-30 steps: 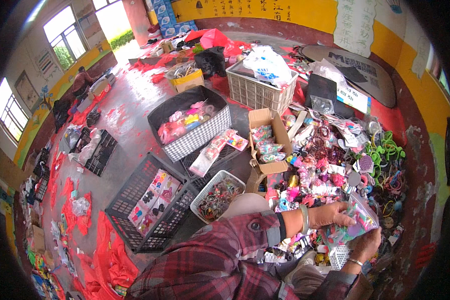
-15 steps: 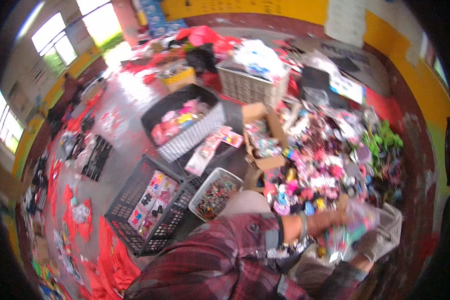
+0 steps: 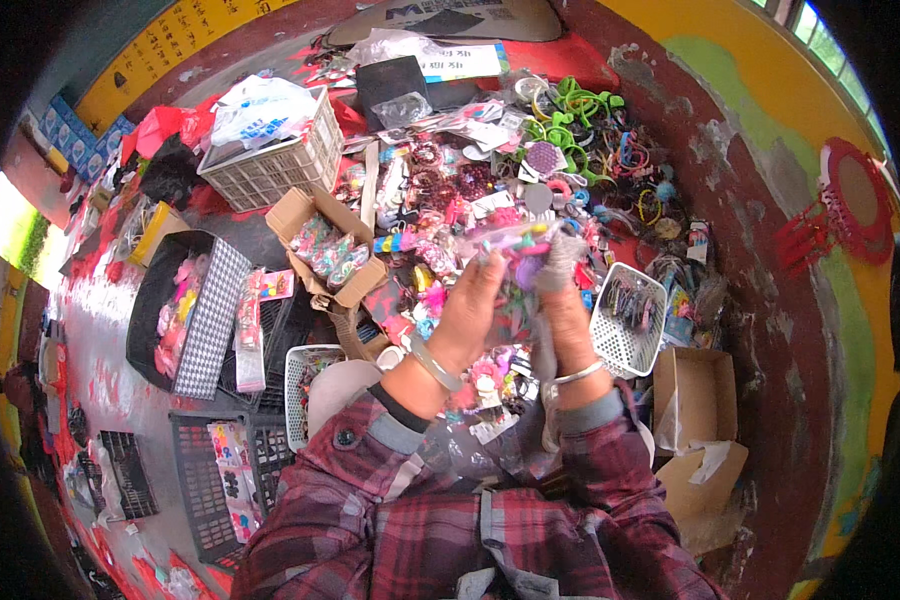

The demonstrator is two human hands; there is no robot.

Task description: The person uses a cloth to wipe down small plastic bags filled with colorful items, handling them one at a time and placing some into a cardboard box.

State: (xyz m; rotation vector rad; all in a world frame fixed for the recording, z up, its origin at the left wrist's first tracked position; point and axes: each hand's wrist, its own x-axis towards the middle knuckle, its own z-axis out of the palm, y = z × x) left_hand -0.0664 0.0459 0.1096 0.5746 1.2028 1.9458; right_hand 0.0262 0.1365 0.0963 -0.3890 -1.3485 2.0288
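Note:
In front of me, above a spread pile of hair accessories (image 3: 435, 195), a clear plastic bag (image 3: 522, 262) holds small soft pieces in pink, purple, yellow and green. My left hand (image 3: 470, 310) pinches the bag's left side between thumb and fingers. On its right side my right hand (image 3: 567, 320) grips it too, with grey cloth covering the fingertips. Some blur hides the exact finger positions and what the small pieces are. Both wrists carry bangles, and the plaid sleeves end just below them.
Right of my hands stands a white basket (image 3: 627, 320) of dark hair ties, with cardboard boxes (image 3: 695, 400) nearer me. To the left are an open carton (image 3: 370, 280) of packets, a houndstooth bin (image 3: 210, 315), a black crate (image 3: 195, 480) and a beige crate (image 3: 280, 160).
My view has swung to the right. Both hands and the bag, earlier at the lower right, are now raised in the middle over the pile. Both still hold it.

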